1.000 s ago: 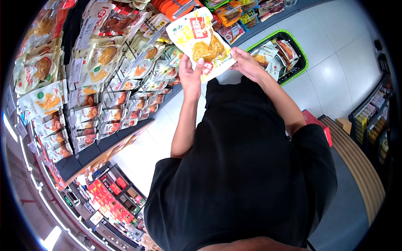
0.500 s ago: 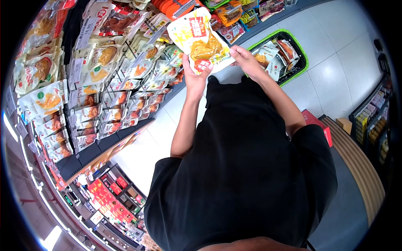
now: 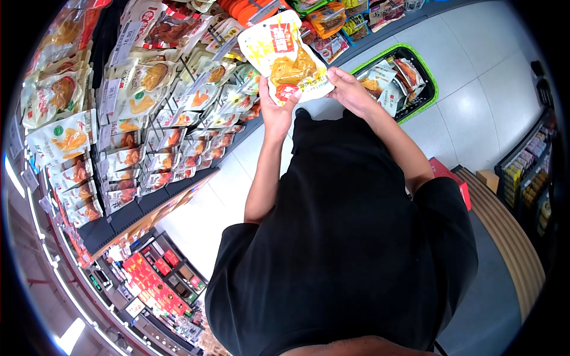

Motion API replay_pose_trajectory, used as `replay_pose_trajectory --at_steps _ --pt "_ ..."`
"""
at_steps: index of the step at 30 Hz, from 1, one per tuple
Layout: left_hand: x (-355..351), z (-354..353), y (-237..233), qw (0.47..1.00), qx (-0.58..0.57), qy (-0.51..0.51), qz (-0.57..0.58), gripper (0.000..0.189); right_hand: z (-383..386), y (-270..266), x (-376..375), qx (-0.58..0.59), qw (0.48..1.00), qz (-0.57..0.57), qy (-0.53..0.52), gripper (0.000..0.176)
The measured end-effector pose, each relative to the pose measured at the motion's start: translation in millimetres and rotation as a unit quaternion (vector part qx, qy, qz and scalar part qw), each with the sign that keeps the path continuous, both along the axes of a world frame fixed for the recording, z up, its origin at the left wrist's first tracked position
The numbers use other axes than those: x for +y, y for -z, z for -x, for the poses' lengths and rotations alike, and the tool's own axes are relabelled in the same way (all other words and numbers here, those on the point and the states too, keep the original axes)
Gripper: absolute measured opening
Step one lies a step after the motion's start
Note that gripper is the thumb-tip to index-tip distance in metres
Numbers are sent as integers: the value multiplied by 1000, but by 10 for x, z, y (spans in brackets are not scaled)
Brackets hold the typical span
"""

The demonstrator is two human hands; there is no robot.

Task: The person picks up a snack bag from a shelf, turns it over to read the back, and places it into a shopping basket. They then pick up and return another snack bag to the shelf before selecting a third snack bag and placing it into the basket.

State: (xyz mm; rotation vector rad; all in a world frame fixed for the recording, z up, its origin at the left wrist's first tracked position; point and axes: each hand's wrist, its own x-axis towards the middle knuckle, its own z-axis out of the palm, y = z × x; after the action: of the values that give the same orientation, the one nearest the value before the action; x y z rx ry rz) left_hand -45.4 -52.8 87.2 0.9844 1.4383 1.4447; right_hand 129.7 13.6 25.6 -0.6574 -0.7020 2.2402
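Observation:
A white and yellow food pouch [image 3: 291, 59] with a red label and a picture of cooked chicken is held up in front of the shelf, its printed face toward me. My left hand [image 3: 277, 110] grips its lower left corner, thumb over the front. At the lower right edge, my right hand [image 3: 350, 90] pinches the pouch between thumb and fingers; some of those fingers are hidden behind it. Just right of my right hand, a black basket with a green rim [image 3: 436, 89] stands on the floor with several packets [image 3: 380, 83] inside.
Hanging rows of packaged meat pouches [image 3: 142, 101] with price tags [image 3: 124, 43] fill the rack on the left. Orange packets [image 3: 243, 10] hang behind the pouch. A slatted bench-like edge [image 3: 504, 231] and a low shelf of goods [image 3: 528, 166] stand on the right. Pale floor tiles [image 3: 469, 113] surround the basket.
Almost nothing differs. Both hands keep the pouch in nearly the same place, with a very slight shift in its tilt.

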Motion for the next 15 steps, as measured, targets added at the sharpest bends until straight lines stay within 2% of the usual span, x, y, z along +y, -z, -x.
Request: replay_pose_trajectory --at_steps 5,10,15 --pt "-23 32 -22 1000 -9 21 -3 81 -101 -9 37 -20 999 25 -37 29" --pt "-29 9 -46 997 -44 54 23 86 -110 -76 44 -7 998 50 -25 31" --pt "-18 -75 -21 975 -81 188 80 87 -108 109 47 2 998 59 9 35"
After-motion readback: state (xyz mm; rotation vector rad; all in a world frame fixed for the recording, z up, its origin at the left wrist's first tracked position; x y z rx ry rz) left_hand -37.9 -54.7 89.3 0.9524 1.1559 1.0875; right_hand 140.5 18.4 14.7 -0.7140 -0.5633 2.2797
